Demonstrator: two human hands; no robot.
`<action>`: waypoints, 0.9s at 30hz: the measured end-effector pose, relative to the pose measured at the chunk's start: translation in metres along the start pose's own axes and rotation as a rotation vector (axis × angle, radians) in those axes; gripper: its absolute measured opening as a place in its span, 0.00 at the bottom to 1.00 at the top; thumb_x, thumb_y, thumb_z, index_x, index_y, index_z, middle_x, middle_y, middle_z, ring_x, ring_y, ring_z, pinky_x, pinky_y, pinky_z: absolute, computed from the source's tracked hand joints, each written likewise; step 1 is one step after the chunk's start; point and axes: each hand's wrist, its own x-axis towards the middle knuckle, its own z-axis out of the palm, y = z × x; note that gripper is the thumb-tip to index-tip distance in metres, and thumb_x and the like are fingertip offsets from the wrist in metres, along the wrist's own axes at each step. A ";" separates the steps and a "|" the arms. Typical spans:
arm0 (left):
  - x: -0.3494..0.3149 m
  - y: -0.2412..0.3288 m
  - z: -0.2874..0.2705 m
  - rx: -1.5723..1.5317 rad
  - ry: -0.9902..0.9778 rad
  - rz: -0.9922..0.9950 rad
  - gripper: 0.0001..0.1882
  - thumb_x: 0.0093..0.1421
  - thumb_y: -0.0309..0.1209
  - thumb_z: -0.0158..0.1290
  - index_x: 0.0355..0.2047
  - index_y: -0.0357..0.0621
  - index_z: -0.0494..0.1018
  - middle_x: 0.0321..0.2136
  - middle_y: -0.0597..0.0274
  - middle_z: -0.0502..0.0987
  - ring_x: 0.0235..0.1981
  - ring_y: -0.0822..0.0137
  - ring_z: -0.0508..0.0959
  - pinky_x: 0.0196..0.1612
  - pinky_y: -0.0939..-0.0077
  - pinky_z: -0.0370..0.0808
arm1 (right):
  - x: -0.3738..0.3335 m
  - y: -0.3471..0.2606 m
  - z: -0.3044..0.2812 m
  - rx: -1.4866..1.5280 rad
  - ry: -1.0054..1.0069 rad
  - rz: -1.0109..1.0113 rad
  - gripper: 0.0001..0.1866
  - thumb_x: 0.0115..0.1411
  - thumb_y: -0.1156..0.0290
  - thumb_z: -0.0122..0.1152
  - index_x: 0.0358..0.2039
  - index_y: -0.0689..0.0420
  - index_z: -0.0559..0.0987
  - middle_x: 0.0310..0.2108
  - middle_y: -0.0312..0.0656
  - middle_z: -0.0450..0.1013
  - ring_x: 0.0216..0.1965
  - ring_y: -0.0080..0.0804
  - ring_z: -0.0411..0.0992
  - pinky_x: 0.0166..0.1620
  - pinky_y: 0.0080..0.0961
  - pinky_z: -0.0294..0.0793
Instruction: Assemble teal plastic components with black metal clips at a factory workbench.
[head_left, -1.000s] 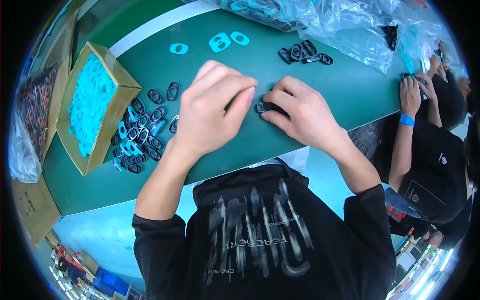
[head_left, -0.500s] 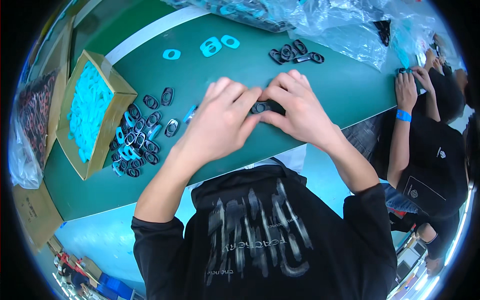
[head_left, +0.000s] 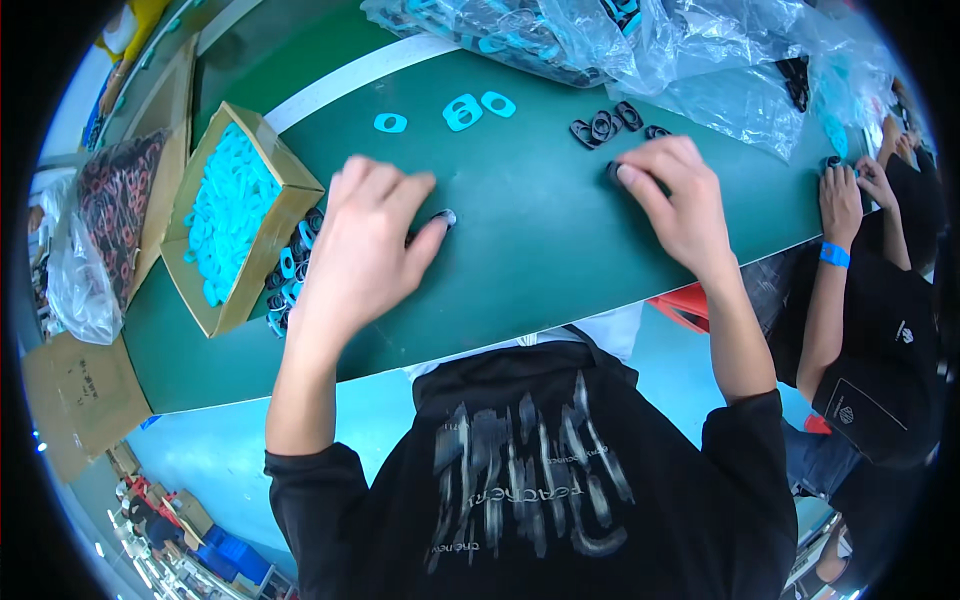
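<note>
My left hand (head_left: 365, 240) is over the table beside the heap of parts, with its fingers curled. A small dark piece with a pale glint (head_left: 445, 217) shows at its thumb tip; the hand hides most of it. My right hand (head_left: 685, 200) pinches a small black oval part (head_left: 615, 172) between thumb and fingers, just in front of several black oval rings (head_left: 603, 125). Flat turquoise oval rings (head_left: 390, 122) lie farther back. Black and turquoise parts (head_left: 290, 265) are heaped by the box, partly behind my left forearm.
An open cardboard box (head_left: 250, 290) full of turquoise rings stands at the left of the green table (head_left: 500, 280). Beyond it is a bag of reddish rings (head_left: 115, 210). Clear plastic bags (head_left: 700, 60) cover the back. A co-worker's hands (head_left: 845, 195) work at the right.
My hands have parted: the left has moved left toward the heap, the right toward the black rings. The view has shifted, so the table's contents appear farther right.
</note>
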 end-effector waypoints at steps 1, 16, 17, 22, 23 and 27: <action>0.011 -0.002 0.002 0.012 0.079 0.000 0.10 0.51 0.26 0.63 0.33 0.37 0.77 0.31 0.53 0.74 0.41 0.51 0.74 0.46 0.58 0.71 | -0.003 -0.006 0.001 0.005 -0.001 -0.006 0.06 0.60 0.73 0.67 0.37 0.60 0.84 0.37 0.42 0.75 0.43 0.41 0.72 0.51 0.33 0.71; 0.022 0.027 0.063 -0.117 0.174 0.228 0.12 0.50 0.25 0.66 0.36 0.39 0.78 0.32 0.57 0.73 0.36 0.54 0.73 0.41 0.60 0.70 | -0.016 -0.027 0.004 -0.033 -0.180 -0.065 0.15 0.58 0.73 0.66 0.46 0.59 0.82 0.40 0.44 0.75 0.43 0.42 0.73 0.47 0.36 0.73; 0.014 0.036 0.068 -0.162 0.137 0.196 0.14 0.50 0.24 0.67 0.38 0.39 0.79 0.34 0.56 0.74 0.37 0.54 0.74 0.41 0.61 0.71 | -0.014 -0.027 0.006 -0.032 -0.183 -0.063 0.15 0.58 0.73 0.66 0.46 0.59 0.82 0.40 0.44 0.75 0.43 0.42 0.73 0.47 0.36 0.73; -0.004 0.040 0.070 -0.196 0.152 0.169 0.19 0.48 0.22 0.67 0.42 0.37 0.79 0.36 0.56 0.74 0.38 0.55 0.74 0.41 0.62 0.70 | -0.012 -0.030 0.009 0.144 -0.203 -0.013 0.11 0.59 0.75 0.65 0.44 0.60 0.80 0.37 0.45 0.73 0.41 0.45 0.74 0.44 0.37 0.74; -0.002 0.039 0.071 -0.240 0.150 0.169 0.19 0.48 0.21 0.66 0.43 0.37 0.79 0.36 0.56 0.74 0.38 0.55 0.74 0.41 0.62 0.71 | -0.011 -0.030 0.009 0.148 -0.209 -0.017 0.11 0.59 0.75 0.65 0.44 0.60 0.80 0.37 0.45 0.73 0.41 0.45 0.74 0.44 0.37 0.74; -0.001 0.036 0.076 -0.309 0.185 0.165 0.19 0.47 0.20 0.66 0.42 0.37 0.79 0.37 0.56 0.75 0.39 0.56 0.75 0.42 0.62 0.71 | -0.005 -0.022 0.009 -0.022 -0.208 -0.173 0.08 0.61 0.77 0.62 0.42 0.61 0.81 0.36 0.46 0.73 0.40 0.45 0.74 0.43 0.38 0.74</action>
